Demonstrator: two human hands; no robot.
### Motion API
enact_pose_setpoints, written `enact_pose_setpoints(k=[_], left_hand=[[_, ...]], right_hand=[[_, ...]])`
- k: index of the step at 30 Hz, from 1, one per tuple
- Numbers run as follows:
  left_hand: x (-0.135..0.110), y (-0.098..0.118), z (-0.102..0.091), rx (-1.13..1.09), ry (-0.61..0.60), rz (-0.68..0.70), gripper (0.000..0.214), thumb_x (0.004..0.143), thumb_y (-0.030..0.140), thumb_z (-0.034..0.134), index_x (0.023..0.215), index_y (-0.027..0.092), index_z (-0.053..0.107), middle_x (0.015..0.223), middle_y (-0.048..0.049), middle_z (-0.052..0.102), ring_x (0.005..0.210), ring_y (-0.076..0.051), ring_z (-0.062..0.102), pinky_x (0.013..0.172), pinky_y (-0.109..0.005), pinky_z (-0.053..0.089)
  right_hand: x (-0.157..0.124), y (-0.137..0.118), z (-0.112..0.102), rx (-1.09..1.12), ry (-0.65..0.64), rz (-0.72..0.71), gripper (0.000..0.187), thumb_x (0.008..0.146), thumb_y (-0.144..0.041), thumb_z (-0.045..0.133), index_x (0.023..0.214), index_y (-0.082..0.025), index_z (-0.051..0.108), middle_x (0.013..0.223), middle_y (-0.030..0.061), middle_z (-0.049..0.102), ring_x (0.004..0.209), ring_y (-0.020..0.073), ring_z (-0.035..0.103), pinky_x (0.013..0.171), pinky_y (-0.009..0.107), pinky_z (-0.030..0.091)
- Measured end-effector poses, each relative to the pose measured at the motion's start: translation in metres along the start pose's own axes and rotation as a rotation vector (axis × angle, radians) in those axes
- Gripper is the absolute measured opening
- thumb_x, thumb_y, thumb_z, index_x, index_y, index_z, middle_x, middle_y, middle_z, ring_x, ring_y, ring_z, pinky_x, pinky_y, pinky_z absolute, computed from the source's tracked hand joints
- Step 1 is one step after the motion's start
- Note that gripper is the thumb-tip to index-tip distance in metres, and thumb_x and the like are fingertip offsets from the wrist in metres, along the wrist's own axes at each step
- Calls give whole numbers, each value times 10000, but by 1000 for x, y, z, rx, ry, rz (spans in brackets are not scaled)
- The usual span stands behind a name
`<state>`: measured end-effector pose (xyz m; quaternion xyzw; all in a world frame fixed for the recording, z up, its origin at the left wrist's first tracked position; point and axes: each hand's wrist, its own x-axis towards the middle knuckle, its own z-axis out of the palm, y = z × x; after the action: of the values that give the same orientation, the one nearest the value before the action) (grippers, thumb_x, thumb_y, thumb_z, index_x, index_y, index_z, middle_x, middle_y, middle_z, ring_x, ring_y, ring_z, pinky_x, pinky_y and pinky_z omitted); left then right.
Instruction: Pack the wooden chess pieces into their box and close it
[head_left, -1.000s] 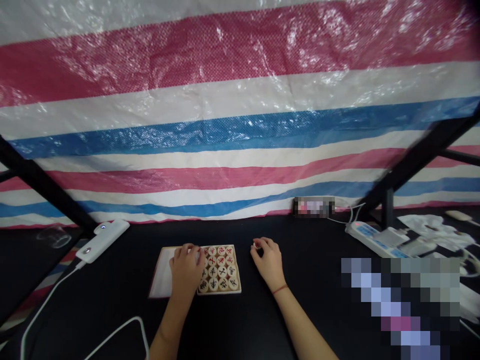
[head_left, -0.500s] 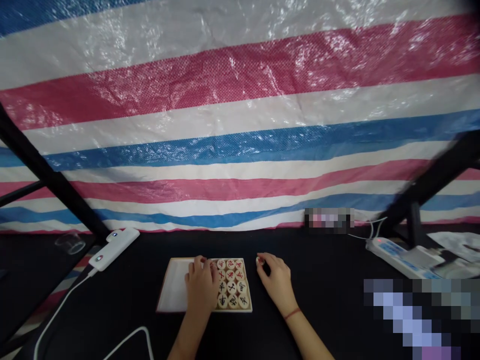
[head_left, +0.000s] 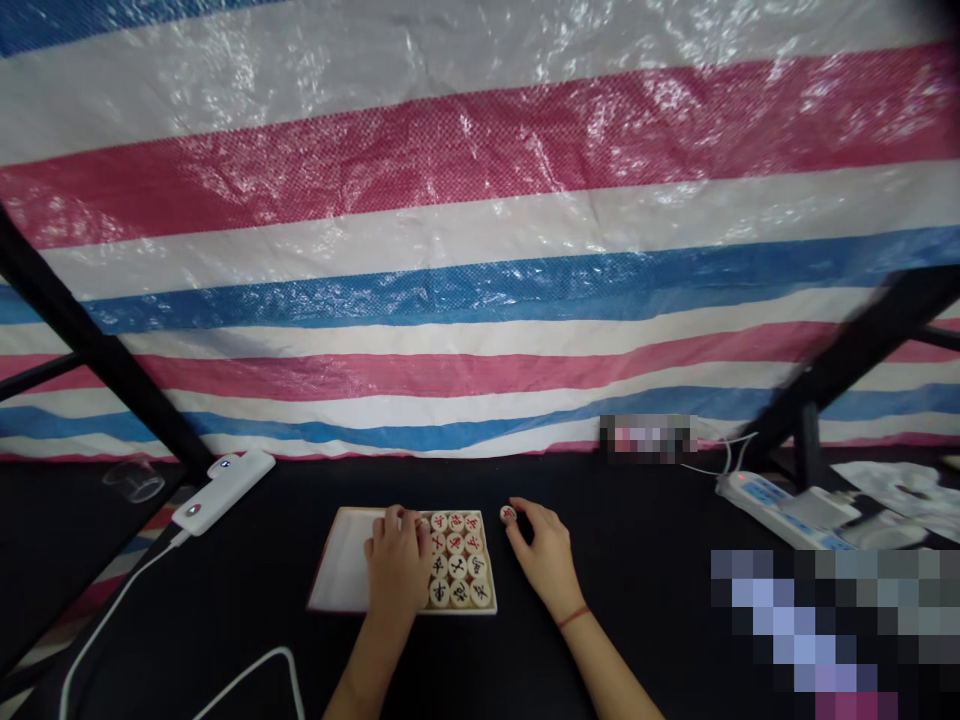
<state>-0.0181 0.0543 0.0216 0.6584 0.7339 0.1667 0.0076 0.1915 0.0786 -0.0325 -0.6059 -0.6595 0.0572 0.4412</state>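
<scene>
Round cream game piece with red marking sits at the right hand's curved thumb and index tips; pinched or merely touched, can't tell! Left hand covers part of the shallow white piece-filled box, fingertips hidden.

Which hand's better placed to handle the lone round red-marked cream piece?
Right hand, likely: thumb and index finger are right at that piece; left hand is over the shallow white rectangular box.
</scene>
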Motion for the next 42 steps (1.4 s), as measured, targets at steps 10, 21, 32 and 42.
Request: enact_pose_setpoints(k=[10,21,32,42], left_hand=[[3,-2,-5,-138,83,46,248,938,227,436,988,241,679,998,-46,728,987,-234,599,863,-407,342],[7,-11,-7,-39,-40,-13,231,857,310,540,977,271,734,1079,-82,661,1049,-283,532,852,-436,367],[11,-6,-11,-252,-1,-32,259,911,335,478,913,229,714,1054,-77,664,1043,-261,580,872,-419,417],[-3,14,-12,-824,-139,153,274,862,425,531,927,217,696,884,-27,736,783,-172,667,749,-292,528]], right_hand=[[-3,-30,-12,68,36,-160,191,902,-320,541,993,-191,648,989,94,688,980,254,602,876,426,464],[-8,-48,-13,159,-15,-212,137,890,-250,544,975,-222,648,956,66,686,961,237,606,859,406,488],[-11,-56,-9,176,-56,-264,136,897,-217,539,998,-223,630,953,48,692,920,213,624,979,461,450],[-11,-66,-15,244,-20,-367,228,910,-211,557,1132,-224,604,1022,72,706,950,209,656,848,371,532]])
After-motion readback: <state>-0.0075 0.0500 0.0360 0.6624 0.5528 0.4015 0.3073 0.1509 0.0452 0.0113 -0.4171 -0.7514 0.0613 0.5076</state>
